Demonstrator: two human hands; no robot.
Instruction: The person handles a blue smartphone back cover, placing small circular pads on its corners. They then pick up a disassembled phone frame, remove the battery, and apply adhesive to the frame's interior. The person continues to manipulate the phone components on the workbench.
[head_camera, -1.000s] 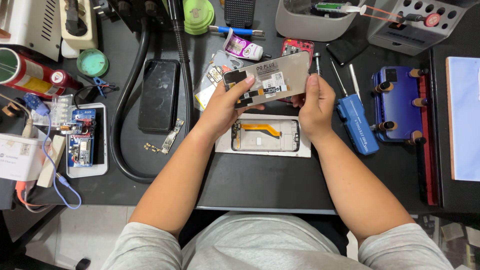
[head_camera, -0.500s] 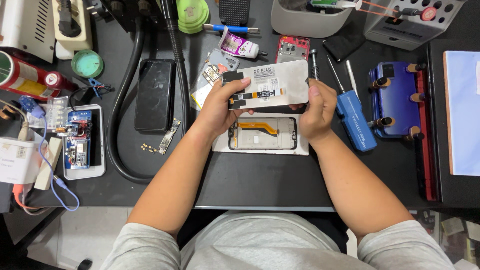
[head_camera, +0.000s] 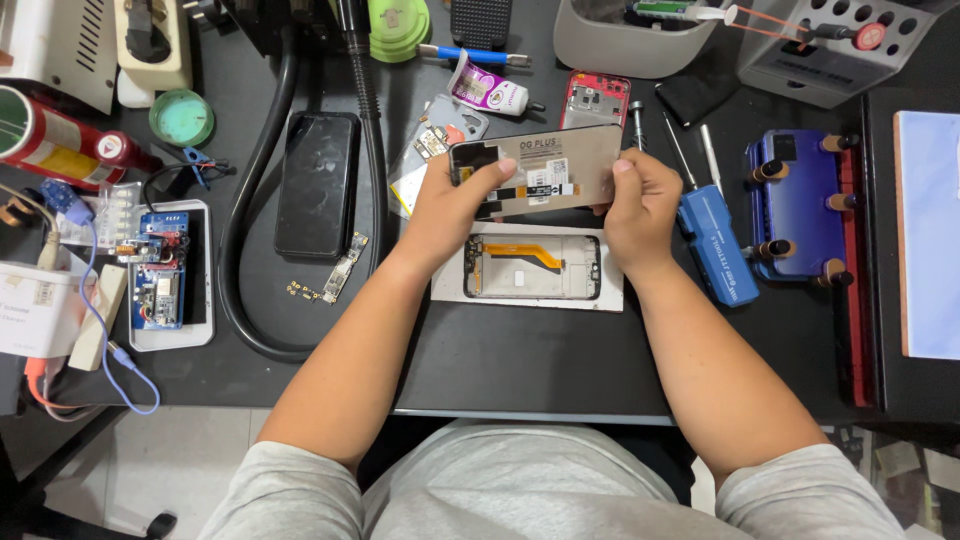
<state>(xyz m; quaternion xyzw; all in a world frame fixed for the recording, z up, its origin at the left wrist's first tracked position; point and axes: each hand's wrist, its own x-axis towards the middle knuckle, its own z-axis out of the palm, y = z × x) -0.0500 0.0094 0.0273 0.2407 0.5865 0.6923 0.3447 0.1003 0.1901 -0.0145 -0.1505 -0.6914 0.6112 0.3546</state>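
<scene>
Now my left hand (head_camera: 450, 205) and right hand (head_camera: 640, 205) both grip one phone screen (head_camera: 545, 168) above one phone frame (head_camera: 532, 267); two screwdrivers (head_camera: 715, 255) lie beside it.

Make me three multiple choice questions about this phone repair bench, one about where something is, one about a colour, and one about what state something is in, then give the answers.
1. Where does the phone frame lie?
A. On the table under the raised display panel
B. Inside the grey tray at the top
C. On the person's lap

2. What colour is the screwdriver handle beside the right hand?
A. Red
B. Blue
C. Yellow

3. How is the display panel held?
A. Lying flat on the table, untouched
B. Pinched in one hand only
C. Lifted off the table, gripped at both ends by the left hand and the right hand

Answers: 1 A, the frame with its orange flex strip sits on a white sheet just below the hands. 2 B, the handle is plainly blue. 3 C, each hand grips one end, with the panel above the frame.
</scene>
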